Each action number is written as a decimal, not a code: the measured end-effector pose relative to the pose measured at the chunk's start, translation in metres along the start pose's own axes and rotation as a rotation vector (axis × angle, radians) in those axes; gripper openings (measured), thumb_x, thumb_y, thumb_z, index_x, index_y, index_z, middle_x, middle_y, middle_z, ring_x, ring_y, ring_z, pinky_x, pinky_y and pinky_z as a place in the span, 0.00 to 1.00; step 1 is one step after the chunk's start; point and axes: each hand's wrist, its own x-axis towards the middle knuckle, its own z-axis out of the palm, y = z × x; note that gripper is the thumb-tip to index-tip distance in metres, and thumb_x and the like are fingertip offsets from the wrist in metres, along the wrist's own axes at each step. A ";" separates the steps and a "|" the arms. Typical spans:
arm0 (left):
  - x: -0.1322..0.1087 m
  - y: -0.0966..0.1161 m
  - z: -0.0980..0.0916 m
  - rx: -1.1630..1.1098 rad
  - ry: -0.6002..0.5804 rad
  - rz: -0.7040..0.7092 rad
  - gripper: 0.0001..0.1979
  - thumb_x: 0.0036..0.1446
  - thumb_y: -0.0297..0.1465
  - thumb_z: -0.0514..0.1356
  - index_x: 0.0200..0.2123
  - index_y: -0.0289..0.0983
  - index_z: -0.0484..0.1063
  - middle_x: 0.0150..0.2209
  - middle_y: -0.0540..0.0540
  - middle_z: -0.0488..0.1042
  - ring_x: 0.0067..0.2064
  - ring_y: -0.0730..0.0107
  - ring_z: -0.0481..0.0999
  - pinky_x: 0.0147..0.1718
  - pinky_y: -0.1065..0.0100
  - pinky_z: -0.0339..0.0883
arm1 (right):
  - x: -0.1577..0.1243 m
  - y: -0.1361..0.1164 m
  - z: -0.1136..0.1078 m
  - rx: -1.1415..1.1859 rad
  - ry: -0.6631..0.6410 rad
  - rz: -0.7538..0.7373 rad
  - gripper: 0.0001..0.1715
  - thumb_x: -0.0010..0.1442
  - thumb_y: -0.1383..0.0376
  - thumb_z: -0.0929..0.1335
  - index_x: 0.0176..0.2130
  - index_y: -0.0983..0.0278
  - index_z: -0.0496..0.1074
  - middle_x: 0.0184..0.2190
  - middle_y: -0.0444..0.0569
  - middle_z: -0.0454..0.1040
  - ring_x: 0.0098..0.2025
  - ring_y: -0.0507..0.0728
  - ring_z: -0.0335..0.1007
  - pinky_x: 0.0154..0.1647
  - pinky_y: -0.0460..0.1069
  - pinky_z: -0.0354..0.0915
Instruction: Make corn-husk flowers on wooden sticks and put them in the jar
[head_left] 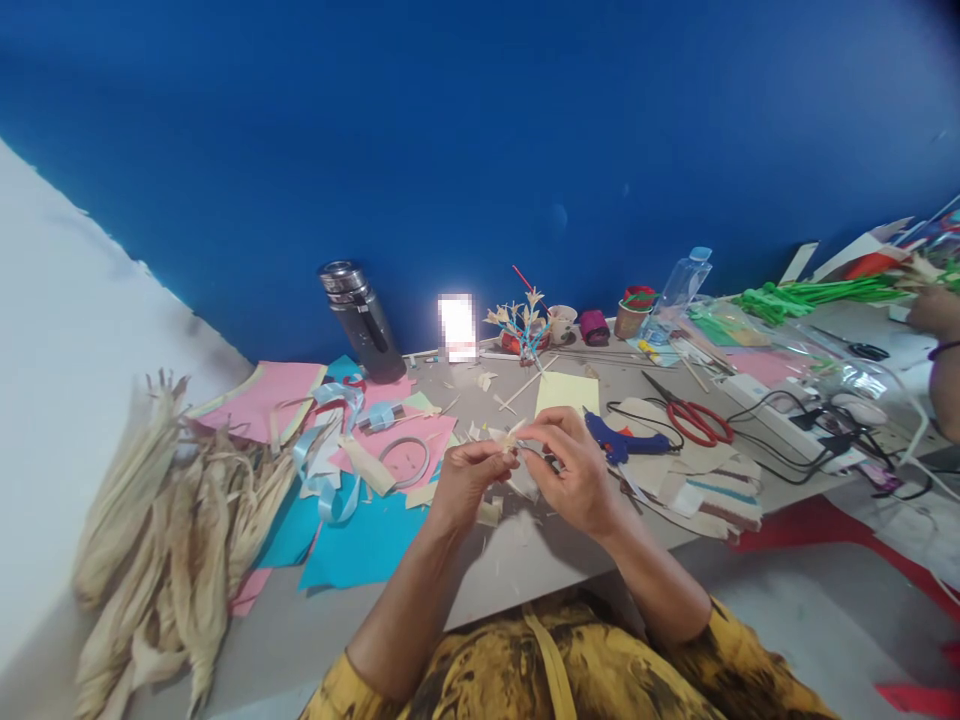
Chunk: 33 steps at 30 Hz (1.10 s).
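Observation:
My left hand [472, 482] and my right hand [576, 470] meet over the middle of the table. Between their fingertips is a small pale piece of corn husk [511, 438], pinched from both sides; its exact shape is partly hidden by the fingers. Scraps of husk lie on the table beneath. Just right of my right hand rests a blue glue gun [626, 442]. Behind the hands a yellow paper square [574, 393] lies flat, and beyond it stands a bunch of husk flowers [531, 318] on blue stems.
Dried corn husks [199, 560] hang over the table's left edge. Blue paper [360, 545], a light-blue ribbon [304, 455] and a tape ring [405, 462] lie left. A dark flask [367, 325] leans at the wall. Red-handled scissors [697, 420] and a power strip [787, 415] lie right. Another person's arm [943, 370] shows far right.

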 end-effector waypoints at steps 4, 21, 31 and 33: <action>-0.001 0.002 0.001 0.086 -0.049 0.002 0.12 0.42 0.38 0.73 0.21 0.35 0.81 0.18 0.48 0.72 0.23 0.73 0.66 0.27 0.70 0.59 | 0.000 0.005 0.002 0.004 -0.010 -0.012 0.09 0.61 0.73 0.66 0.36 0.61 0.73 0.37 0.50 0.70 0.39 0.56 0.70 0.39 0.50 0.69; -0.008 0.008 0.008 0.274 -0.070 0.055 0.13 0.50 0.39 0.68 0.23 0.35 0.81 0.24 0.45 0.77 0.27 0.70 0.69 0.31 0.68 0.63 | -0.001 0.001 -0.005 0.196 0.016 0.189 0.04 0.58 0.71 0.69 0.30 0.63 0.70 0.39 0.49 0.77 0.23 0.48 0.62 0.22 0.45 0.59; -0.011 0.011 0.010 0.321 -0.134 0.067 0.13 0.51 0.36 0.66 0.19 0.35 0.78 0.20 0.48 0.72 0.26 0.71 0.68 0.29 0.70 0.61 | -0.003 0.005 0.003 0.150 0.037 0.178 0.07 0.55 0.73 0.68 0.26 0.63 0.70 0.27 0.44 0.73 0.22 0.48 0.61 0.22 0.44 0.57; -0.011 0.010 0.009 0.287 -0.171 0.046 0.10 0.50 0.34 0.66 0.22 0.35 0.79 0.21 0.48 0.73 0.27 0.71 0.69 0.30 0.70 0.62 | -0.004 0.006 0.003 0.150 0.049 0.165 0.07 0.55 0.73 0.68 0.26 0.63 0.70 0.27 0.44 0.74 0.22 0.48 0.61 0.22 0.44 0.57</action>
